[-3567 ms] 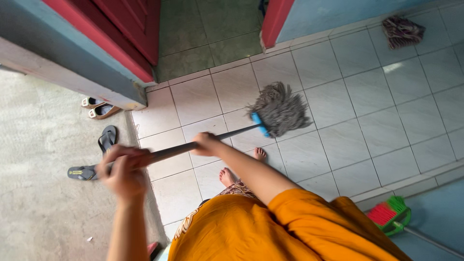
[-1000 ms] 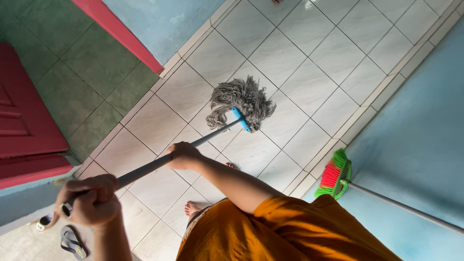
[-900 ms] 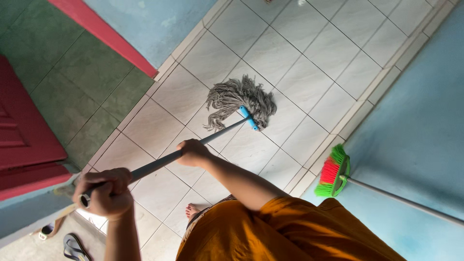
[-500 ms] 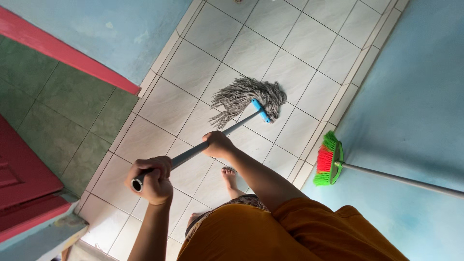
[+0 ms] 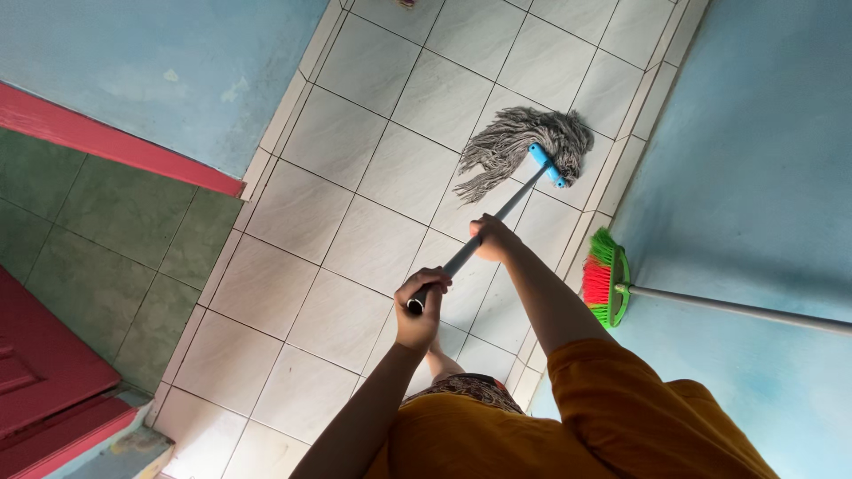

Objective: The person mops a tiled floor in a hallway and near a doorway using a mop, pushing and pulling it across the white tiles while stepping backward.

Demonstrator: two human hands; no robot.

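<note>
1. Mop [image 5: 524,146] lies with its grey strings spread on the pale floor tiles [image 5: 355,239] in the upper right of the frame, close to the blue wall [image 5: 763,160].
2. The left hand [image 5: 419,302] is clenched around the top end of the handle [image 5: 484,235], steadying it.
3. The right hand [image 5: 491,238] grips the handle lower down, likely to press and steer the head.
4. A green and red broom [image 5: 606,279] leans against the wall at the right edge, apart from the mop.
</note>
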